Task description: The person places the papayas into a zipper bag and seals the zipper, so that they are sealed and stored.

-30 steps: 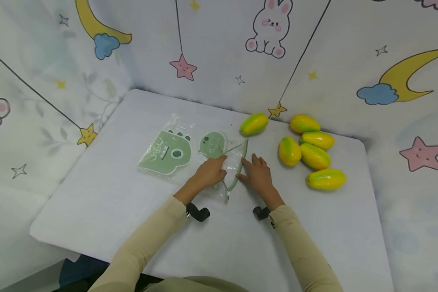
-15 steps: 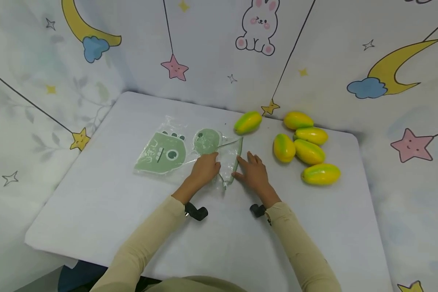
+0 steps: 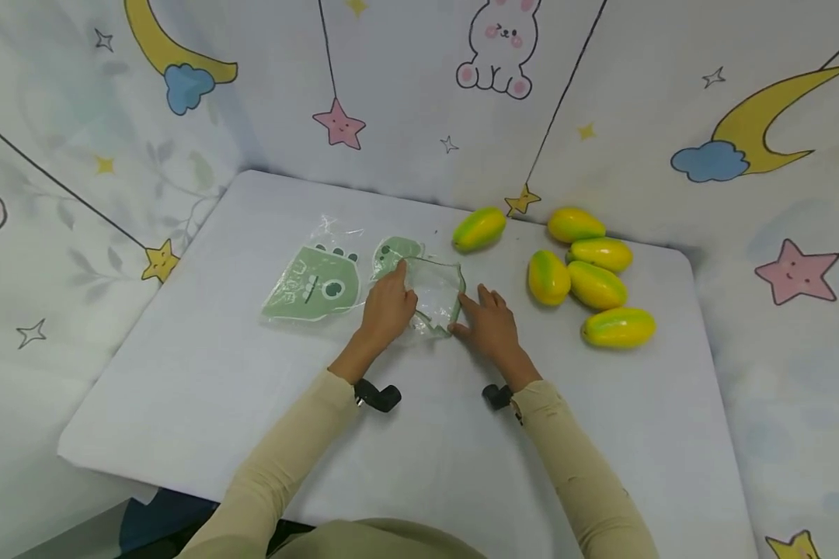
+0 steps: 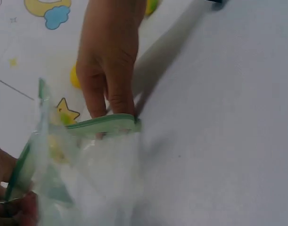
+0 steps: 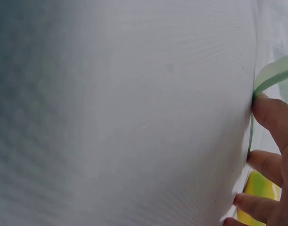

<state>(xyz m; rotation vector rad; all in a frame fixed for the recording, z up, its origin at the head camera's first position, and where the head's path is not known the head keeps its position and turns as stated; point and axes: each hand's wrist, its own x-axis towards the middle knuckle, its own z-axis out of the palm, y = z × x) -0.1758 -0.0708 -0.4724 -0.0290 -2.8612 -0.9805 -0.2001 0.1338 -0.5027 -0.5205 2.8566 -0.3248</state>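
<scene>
In the head view, a clear bag [image 3: 435, 289] with a green rim [image 3: 463, 278] was seen near the centre of the frame, on the desk [image 3: 203, 365], its mouth spread between the left hand [image 3: 388, 309] and the right hand [image 3: 492, 326]; a second bag [image 3: 313, 287] lay flat left of centre, and yellow-green fruits [image 3: 597, 285] were grouped at the right. It was judged that an even pull from both sides was needed, lest the thin film collapse. In the left wrist view, the rim appeared pinched by the left fingers at the lower left, while the right fingers were set straight against it, left of the middle. In the right wrist view, the right fingers were spread along the rim at the right edge, unclenched; light pressure was called for there, so that the rim would not be bent inward.
</scene>
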